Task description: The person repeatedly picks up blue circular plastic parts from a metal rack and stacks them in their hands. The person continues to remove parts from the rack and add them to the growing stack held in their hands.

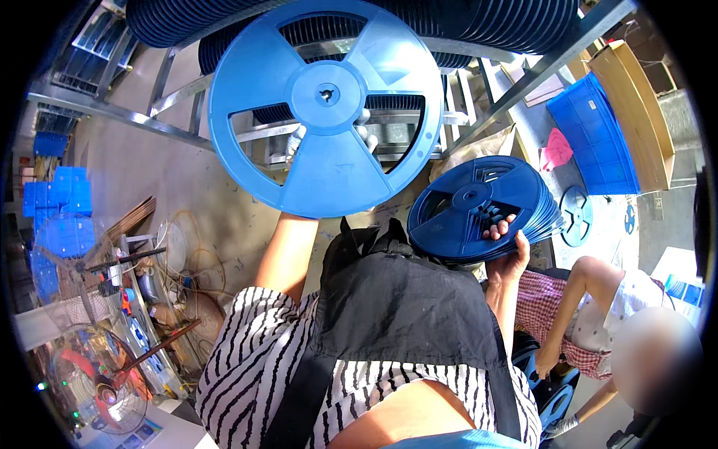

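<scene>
My left hand (365, 129) holds up a single large blue plastic reel (325, 108) in front of the camera; only its white-gloved fingers show through the reel's cut-outs, and my bare forearm rises to it from below. My right hand (507, 241) grips a stack of several flat blue reels (479, 206), held tilted at my right side, with fingers hooked over the stack's edge. I wear a striped shirt and a black apron (396, 314).
Rows of dark blue reels (479, 22) hang on a metal rack (179, 90) above. A blue crate (598, 135) and wooden tray (639, 105) sit upper right. Another person (598, 322) sits at lower right. Fans (82, 374) and clutter stand at left.
</scene>
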A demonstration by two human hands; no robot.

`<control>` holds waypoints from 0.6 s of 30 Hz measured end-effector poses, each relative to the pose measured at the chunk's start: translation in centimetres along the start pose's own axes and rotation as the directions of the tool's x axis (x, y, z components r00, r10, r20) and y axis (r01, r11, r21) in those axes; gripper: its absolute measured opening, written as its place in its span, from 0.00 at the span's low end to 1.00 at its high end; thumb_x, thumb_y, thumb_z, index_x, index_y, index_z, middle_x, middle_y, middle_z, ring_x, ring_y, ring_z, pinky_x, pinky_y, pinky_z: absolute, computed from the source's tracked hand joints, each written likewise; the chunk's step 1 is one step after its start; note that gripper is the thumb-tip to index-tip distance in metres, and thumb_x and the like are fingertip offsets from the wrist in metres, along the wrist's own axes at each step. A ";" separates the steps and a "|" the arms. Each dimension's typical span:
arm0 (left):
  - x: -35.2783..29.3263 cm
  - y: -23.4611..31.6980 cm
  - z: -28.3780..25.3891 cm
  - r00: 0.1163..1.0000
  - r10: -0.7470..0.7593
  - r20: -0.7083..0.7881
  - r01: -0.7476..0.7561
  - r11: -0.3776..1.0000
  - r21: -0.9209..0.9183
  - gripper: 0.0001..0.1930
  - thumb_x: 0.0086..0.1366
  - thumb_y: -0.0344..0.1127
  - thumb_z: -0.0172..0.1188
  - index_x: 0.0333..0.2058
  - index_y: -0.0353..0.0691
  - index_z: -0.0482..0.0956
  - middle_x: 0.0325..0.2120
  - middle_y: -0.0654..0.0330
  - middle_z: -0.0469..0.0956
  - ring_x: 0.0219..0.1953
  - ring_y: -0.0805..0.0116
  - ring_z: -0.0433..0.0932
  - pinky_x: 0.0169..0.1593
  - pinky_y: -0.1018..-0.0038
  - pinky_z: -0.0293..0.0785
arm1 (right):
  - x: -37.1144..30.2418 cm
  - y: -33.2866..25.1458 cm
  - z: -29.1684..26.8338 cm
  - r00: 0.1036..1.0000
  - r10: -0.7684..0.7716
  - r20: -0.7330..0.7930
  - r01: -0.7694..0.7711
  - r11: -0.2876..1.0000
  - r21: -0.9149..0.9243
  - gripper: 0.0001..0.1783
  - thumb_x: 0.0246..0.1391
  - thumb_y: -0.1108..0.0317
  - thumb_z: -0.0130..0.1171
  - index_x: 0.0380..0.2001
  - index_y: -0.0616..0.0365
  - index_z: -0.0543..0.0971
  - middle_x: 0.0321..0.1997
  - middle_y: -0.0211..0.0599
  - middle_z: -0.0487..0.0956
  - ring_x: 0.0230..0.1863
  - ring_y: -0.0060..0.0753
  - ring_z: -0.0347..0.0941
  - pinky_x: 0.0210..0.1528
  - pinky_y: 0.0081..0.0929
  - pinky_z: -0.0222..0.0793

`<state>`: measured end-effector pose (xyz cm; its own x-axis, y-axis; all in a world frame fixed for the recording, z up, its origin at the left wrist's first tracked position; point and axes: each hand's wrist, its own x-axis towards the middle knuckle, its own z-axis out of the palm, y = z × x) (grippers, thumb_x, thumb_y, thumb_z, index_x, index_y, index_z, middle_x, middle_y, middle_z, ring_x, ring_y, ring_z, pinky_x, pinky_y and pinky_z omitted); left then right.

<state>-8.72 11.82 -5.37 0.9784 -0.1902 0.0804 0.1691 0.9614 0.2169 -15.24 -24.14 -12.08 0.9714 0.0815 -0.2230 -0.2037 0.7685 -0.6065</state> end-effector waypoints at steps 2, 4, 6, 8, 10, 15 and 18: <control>0.5 -0.1 1.0 0.998 0.055 0.006 -0.055 0.998 0.031 0.30 0.64 0.42 0.55 0.58 0.28 0.62 0.48 0.39 0.73 0.46 0.53 0.77 0.56 0.59 0.72 | 0.2 -0.3 0.4 1.000 -0.017 -0.018 0.017 1.000 -0.019 0.23 0.52 0.57 0.57 0.48 0.57 0.69 0.34 0.31 0.72 0.36 0.29 0.69 0.48 0.33 0.66; 1.0 0.1 1.9 0.991 0.126 0.046 -0.129 0.989 0.075 0.34 0.61 0.44 0.57 0.60 0.28 0.59 0.48 0.39 0.73 0.47 0.54 0.76 0.58 0.59 0.70 | 0.2 -0.6 0.0 0.999 -0.036 0.008 0.036 0.999 -0.028 0.23 0.52 0.57 0.57 0.48 0.57 0.69 0.34 0.31 0.72 0.36 0.29 0.69 0.47 0.33 0.66; 2.4 1.3 1.6 0.988 0.114 0.102 -0.128 0.980 0.151 0.33 0.61 0.45 0.57 0.59 0.29 0.62 0.46 0.43 0.75 0.47 0.57 0.76 0.59 0.61 0.69 | 0.3 -0.6 -0.4 0.998 -0.047 -0.040 0.044 0.998 -0.052 0.23 0.51 0.56 0.57 0.47 0.56 0.70 0.33 0.31 0.72 0.34 0.30 0.69 0.44 0.34 0.68; 5.1 1.4 2.0 0.959 0.264 -0.102 -0.189 0.865 0.465 0.26 0.62 0.42 0.56 0.54 0.29 0.68 0.43 0.49 0.76 0.45 0.60 0.76 0.57 0.65 0.70 | 0.3 -0.7 -0.9 0.993 -0.065 -0.093 0.061 0.997 -0.052 0.23 0.51 0.56 0.58 0.47 0.56 0.70 0.32 0.31 0.72 0.34 0.30 0.70 0.43 0.35 0.68; 11.0 5.3 -3.8 0.969 -0.243 -0.037 0.240 0.968 -0.072 0.21 0.65 0.36 0.55 0.55 0.36 0.69 0.42 0.55 0.77 0.43 0.68 0.77 0.49 0.71 0.76 | 0.7 -0.9 -1.1 0.994 -0.058 -0.091 0.054 0.998 -0.039 0.22 0.50 0.56 0.58 0.46 0.56 0.70 0.32 0.31 0.73 0.33 0.31 0.70 0.43 0.35 0.69; 20.1 0.4 1.5 0.938 0.318 0.137 -0.313 0.607 0.731 0.17 0.62 0.35 0.61 0.49 0.40 0.75 0.30 0.67 0.76 0.32 0.78 0.74 0.39 0.79 0.74 | 1.1 -1.6 -1.7 0.993 -0.070 -0.093 0.071 0.997 0.009 0.21 0.49 0.59 0.59 0.44 0.57 0.71 0.32 0.35 0.74 0.34 0.35 0.73 0.44 0.39 0.70; 24.1 -0.8 2.5 0.901 0.404 0.159 -0.358 0.483 0.799 0.10 0.61 0.36 0.63 0.40 0.43 0.79 0.26 0.72 0.75 0.26 0.82 0.71 0.29 0.81 0.69 | 1.1 -2.1 -2.1 0.992 -0.072 -0.100 0.075 0.997 0.025 0.21 0.49 0.60 0.59 0.44 0.57 0.71 0.32 0.35 0.75 0.34 0.35 0.73 0.44 0.40 0.70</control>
<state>14.42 6.01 -1.16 0.9308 0.1856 0.3149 -0.3632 0.3739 0.8534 -14.02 -27.05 -12.66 0.9664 -0.0383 -0.2540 -0.1272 0.7878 -0.6027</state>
